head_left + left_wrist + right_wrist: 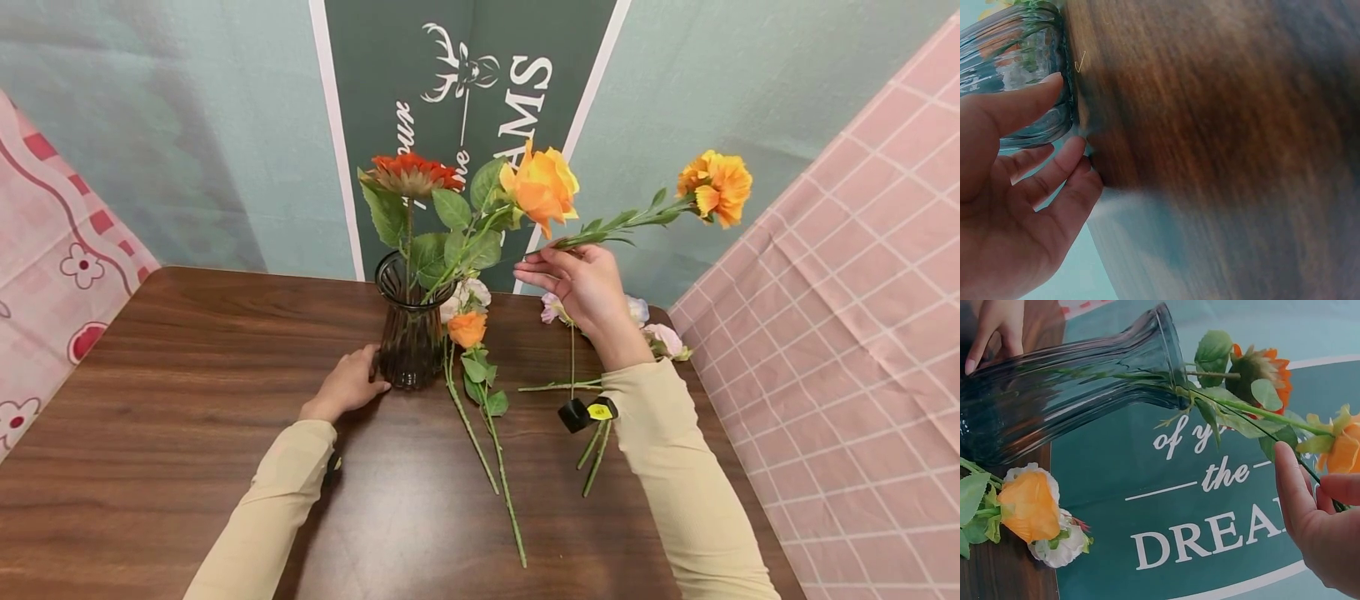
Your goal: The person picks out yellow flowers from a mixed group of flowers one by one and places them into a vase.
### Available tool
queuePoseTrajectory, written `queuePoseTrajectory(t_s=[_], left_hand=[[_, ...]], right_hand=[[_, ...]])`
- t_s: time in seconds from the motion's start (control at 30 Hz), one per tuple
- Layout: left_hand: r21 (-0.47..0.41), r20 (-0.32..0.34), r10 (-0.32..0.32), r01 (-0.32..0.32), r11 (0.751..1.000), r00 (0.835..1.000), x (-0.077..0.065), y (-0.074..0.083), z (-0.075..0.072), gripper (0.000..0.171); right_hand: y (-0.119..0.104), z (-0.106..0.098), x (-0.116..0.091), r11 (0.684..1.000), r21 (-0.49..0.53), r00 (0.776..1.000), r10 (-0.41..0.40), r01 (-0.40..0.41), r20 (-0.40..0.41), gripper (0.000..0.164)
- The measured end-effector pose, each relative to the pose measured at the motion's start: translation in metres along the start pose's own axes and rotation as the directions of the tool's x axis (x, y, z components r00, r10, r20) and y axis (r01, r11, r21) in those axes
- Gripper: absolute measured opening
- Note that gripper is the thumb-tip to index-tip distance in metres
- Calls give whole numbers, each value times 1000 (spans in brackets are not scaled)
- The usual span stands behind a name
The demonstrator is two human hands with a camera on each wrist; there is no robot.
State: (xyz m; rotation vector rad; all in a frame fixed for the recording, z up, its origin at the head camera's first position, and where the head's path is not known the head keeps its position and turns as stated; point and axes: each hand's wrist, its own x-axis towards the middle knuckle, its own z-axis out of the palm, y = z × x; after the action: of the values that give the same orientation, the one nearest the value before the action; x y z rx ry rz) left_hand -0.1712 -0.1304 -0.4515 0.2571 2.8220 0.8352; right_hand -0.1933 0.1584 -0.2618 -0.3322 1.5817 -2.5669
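A ribbed, dark glass vase (411,346) stands upright on the table, holding a red-orange daisy-like flower (415,175) and a large orange rose (543,185). Low at the vase's left side, my left hand (345,385) holds the base, thumb in front and fingers behind. To the right of the rose, my right hand (588,287) pinches the stem of an orange carnation (716,187), whose bloom points right. In the right wrist view the carnation's thin dark stem (1260,429) runs toward the vase mouth; whether its tip is inside I cannot tell.
Right of the vase, a smaller orange rose (468,330) and a white flower (472,293) lie on the wooden table (225,358), stems toward me. More pale flowers (663,338) and cut stems (596,458) lie under my right forearm. A printed cloth hangs behind the table.
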Motion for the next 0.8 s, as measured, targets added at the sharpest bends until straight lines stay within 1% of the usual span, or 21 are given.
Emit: queuePoseTrajectory(t_s=[0.13,0.3,0.6,0.8], left_hand=[[-5,0,-5,5,1000,1000,0,0,1,64],[-8,4,-8,8,1000,1000,-1,0,0,64],[-7,6,-10,10,1000,1000,-2,1,0,64],[-7,4,-7,7,1000,1000,-2,0,-1,63]], right_hand=[[2,3,-1,999,-50,999,-1,2,39,18],[5,5,-2,994,-109,997,34,-27,65,18],[12,9,1,977,-199,993,94,-80,66,14],[17,12,2,965,-235,989,135,-116,65,10]])
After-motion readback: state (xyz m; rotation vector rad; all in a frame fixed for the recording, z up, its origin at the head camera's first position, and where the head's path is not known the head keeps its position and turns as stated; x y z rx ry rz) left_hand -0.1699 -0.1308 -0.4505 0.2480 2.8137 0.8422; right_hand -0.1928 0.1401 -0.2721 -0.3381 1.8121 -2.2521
